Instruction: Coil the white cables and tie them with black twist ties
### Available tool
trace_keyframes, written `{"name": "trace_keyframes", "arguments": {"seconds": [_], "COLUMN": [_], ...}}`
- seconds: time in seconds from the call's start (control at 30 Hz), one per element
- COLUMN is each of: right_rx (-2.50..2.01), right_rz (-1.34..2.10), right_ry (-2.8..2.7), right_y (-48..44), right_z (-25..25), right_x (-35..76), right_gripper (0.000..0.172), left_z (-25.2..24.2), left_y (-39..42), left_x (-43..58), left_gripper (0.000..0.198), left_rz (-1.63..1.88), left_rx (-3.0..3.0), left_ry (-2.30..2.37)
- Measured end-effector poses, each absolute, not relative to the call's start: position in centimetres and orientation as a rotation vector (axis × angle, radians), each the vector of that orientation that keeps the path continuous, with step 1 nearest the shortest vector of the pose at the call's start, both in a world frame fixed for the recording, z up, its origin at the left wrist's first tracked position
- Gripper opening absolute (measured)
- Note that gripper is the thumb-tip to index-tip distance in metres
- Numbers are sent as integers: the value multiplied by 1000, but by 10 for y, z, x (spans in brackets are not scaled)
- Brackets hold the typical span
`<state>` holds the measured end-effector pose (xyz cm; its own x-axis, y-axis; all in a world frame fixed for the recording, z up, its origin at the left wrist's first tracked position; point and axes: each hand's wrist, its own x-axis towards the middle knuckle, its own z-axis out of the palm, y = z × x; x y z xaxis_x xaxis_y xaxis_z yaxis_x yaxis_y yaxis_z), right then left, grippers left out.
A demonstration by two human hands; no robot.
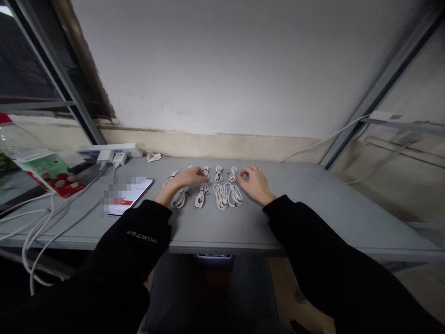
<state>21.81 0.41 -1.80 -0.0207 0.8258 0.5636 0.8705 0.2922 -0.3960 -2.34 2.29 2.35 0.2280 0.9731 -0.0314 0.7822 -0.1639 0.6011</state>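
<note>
The left hand (pixel 187 178) pinches narrowly at a coiled white cable (pixel 206 171), grip unclear; the loosely curled right hand (pixel 255 184) rests empty beside another coiled cable (pixel 232 174).

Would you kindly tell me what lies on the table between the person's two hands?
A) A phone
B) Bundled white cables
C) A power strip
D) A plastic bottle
B. The bundled white cables are laid out in rows between the left hand and the right hand.
</note>
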Motion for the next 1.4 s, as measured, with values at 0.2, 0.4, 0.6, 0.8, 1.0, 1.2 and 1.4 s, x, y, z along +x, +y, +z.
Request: {"name": "trace_keyframes", "arguments": {"seconds": [0.2,0.4,0.6,0.8,1.0,1.2,1.4], "right_rx": [-1176,-993,-1006,-932,-919,-1105,-1292], "right_rz": [-96,-76,-174,-127,-64,16,308], "right_ry": [-2191,-2569,-2651,-2616,-2546,-2328,-1890], "right_y": [-18,-34,-36,-37,-33,-33,-28], "right_z": [-11,-8,-7,-9,-16,-21,-23], "right_x": [202,195,193,192,191,190,189], "right_gripper": [32,59,53,30,20,25,25], "left_z": [10,11,12,9,9,11,13], "left_y": [16,3,4,6,5,2,-2], "left_x": [-4,6,5,6,8,9,10], "left_gripper": [24,18,13,13,12,9,19], "left_rz": [986,1212,1290,1297,1288,1308,1379], "left_rx": [2266,2266,2232,2196,2144,2139,2091], "left_ry": [1678,1559,1547,1500,1475,1434,1347]}}
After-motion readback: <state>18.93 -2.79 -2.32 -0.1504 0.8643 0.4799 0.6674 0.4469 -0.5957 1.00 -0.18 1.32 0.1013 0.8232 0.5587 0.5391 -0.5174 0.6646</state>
